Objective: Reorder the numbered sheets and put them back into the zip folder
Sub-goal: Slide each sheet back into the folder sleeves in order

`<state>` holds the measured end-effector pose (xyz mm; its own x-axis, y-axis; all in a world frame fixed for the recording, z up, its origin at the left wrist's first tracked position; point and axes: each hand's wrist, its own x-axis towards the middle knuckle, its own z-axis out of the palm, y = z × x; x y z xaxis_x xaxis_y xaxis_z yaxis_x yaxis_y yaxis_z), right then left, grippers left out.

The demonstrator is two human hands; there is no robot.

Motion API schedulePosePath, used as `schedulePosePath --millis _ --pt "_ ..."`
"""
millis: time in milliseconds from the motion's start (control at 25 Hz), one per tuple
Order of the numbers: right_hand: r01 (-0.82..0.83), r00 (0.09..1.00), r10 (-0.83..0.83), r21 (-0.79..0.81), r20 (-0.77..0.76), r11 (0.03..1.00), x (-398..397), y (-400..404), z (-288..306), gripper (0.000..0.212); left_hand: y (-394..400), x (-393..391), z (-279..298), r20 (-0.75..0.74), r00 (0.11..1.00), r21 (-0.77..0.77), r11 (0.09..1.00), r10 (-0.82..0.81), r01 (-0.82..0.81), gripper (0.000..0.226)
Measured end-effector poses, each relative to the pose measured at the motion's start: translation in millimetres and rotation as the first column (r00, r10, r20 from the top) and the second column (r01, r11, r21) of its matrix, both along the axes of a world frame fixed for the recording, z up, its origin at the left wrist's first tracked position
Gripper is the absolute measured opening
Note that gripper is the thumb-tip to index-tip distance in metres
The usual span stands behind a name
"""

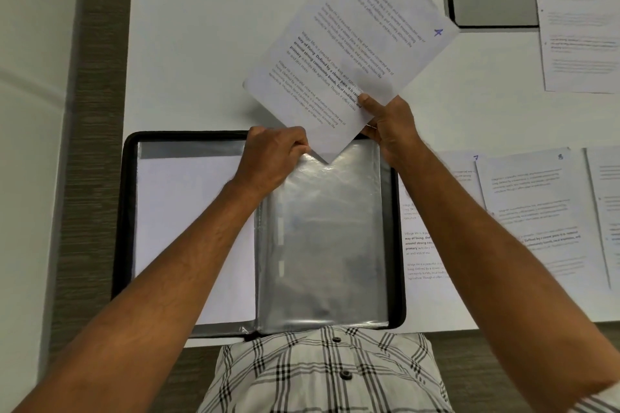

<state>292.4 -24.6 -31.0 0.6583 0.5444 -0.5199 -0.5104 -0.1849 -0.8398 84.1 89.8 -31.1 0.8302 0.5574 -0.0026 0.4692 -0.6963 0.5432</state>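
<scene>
A black zip folder (129, 211) lies open on the white table (201, 60) in front of me. Its left side holds a sleeve with a blank-looking sheet (188, 231). On its right side is a clear plastic sleeve (325, 238). My left hand (275, 157) pinches the top edge of that sleeve. My right hand (389, 124) grips a printed sheet marked 4 (352, 43) by its lower edge, tilted, with one corner poking into the sleeve's mouth. More numbered sheets (523, 211), marked 7 and 5, lie right of the folder.
Another printed sheet (580, 33) lies at the far right of the table beside a grey recessed cable box (493, 3). A wood-grain strip (97, 111) borders the table on the left. My checked shirt (318, 375) shows at the bottom.
</scene>
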Motion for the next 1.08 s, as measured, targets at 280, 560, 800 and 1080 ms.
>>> schedulePosePath --millis 280,560,800,1080 --pt "-0.179 0.983 0.183 -0.102 0.032 0.978 8 -14 -5 0.034 3 2 -2 -0.012 0.997 -0.047 0.996 0.072 -0.072 0.008" --pt "-0.353 0.930 0.366 -0.185 0.039 0.917 26 -24 0 0.033 2 10 -4 -0.067 0.994 -0.045 0.995 0.087 -0.091 0.010" --pt "-0.422 0.896 0.442 -0.212 0.054 0.881 39 -22 2 0.033 11 0 -5 -0.195 0.979 0.028 0.998 0.065 -0.061 0.017" --pt "-0.466 0.876 0.480 -0.185 0.037 0.865 44 -21 3 0.038 28 -10 4 -0.365 0.924 0.061 0.993 0.117 -0.102 0.017"
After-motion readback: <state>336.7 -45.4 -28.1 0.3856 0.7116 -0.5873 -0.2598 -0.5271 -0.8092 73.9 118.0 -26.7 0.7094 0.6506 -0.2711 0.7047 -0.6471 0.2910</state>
